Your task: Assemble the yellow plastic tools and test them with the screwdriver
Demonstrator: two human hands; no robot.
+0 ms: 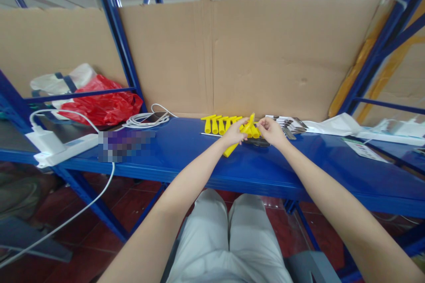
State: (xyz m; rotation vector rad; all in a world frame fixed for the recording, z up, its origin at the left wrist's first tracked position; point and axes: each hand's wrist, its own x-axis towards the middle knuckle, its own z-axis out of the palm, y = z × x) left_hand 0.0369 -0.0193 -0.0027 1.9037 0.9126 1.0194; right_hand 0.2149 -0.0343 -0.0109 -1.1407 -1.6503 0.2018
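My left hand (235,133) is closed around a yellow plastic handle (247,126) that sticks up and also pokes out below the fist, over the blue shelf (186,159). My right hand (271,131) pinches near the top end of that handle; what its fingertips hold is too small to make out. A row of several more yellow handles (219,123) lies just behind my left hand. A dark flat piece (258,142) rests on the shelf under both hands. A pile of metal blades (292,124) sits right of my right hand.
A cardboard sheet (252,53) backs the shelf. At the left are a coiled white cable (146,119), a white power strip (63,148) and a red plastic bag (102,104). White packets and papers (335,126) lie at the right. Blue rack uprights (116,31) stand on both sides.
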